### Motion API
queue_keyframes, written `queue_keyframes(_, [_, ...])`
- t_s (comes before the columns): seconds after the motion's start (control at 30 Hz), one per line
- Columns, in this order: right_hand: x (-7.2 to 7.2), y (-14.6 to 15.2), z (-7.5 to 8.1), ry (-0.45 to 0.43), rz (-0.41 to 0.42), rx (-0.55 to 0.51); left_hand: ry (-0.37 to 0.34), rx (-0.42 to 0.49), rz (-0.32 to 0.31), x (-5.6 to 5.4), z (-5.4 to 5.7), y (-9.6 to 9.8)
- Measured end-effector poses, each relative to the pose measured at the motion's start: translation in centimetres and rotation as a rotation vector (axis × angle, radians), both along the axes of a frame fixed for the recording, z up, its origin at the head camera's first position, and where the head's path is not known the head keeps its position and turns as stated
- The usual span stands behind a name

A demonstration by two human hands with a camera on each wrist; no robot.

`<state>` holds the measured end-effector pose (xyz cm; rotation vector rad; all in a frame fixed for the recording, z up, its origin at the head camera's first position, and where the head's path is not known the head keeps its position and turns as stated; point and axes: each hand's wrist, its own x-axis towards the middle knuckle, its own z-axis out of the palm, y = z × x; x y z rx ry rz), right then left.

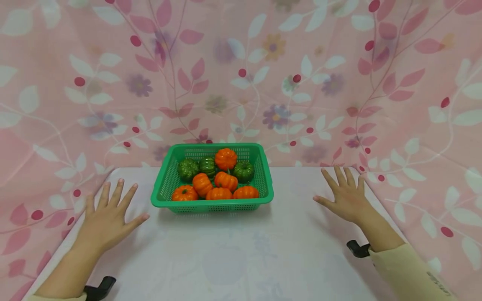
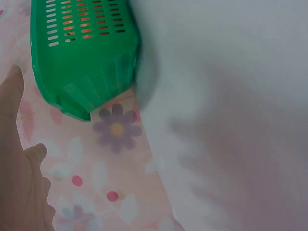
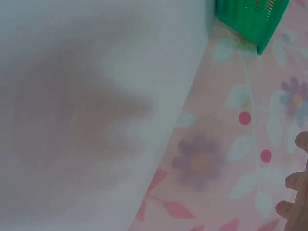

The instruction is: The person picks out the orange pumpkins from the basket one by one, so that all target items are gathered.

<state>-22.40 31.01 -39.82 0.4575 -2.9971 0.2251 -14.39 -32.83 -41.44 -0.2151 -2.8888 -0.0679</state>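
Note:
A green plastic basket (image 1: 212,203) stands at the back middle of the white table, holding several small pumpkins. Orange ones, such as this orange pumpkin (image 1: 226,159), share it with dark green ones like this green pumpkin (image 1: 188,170). To the left of the basket, my left hand (image 1: 107,223) hovers with fingers spread, holding nothing. My right hand (image 1: 347,200) is likewise spread over the table at the right, apart from the basket. In the left wrist view the basket's slotted side (image 2: 91,57) shows beyond my thumb; the right wrist view catches a basket corner (image 3: 250,24).
The white tabletop (image 1: 226,251) runs up to a pink floral cloth (image 1: 241,83) hanging behind it and at both sides. Black wrist straps (image 1: 99,288) are worn on both arms. Each hand casts a shadow on the table.

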Motion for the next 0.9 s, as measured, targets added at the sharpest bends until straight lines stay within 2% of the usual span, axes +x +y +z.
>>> queue_keyframes(0.4, [0.4, -3.7, 1.0, -0.002, 0.054, -0.010, 0.047, 0.049, -0.041, -0.7, 0.2, 1.8])
queue_keyframes(0.7, [-0.3, -5.9, 0.7, 0.034, 0.098, -0.037, 0.079, 0.111, -0.074, -1.5, -0.1, 3.1])
queue_keyframes(0.9, [-0.6, -7.4, 0.5, 0.075, 0.148, -0.090, 0.117, 0.184, -0.129, -2.5, -0.5, 3.6])
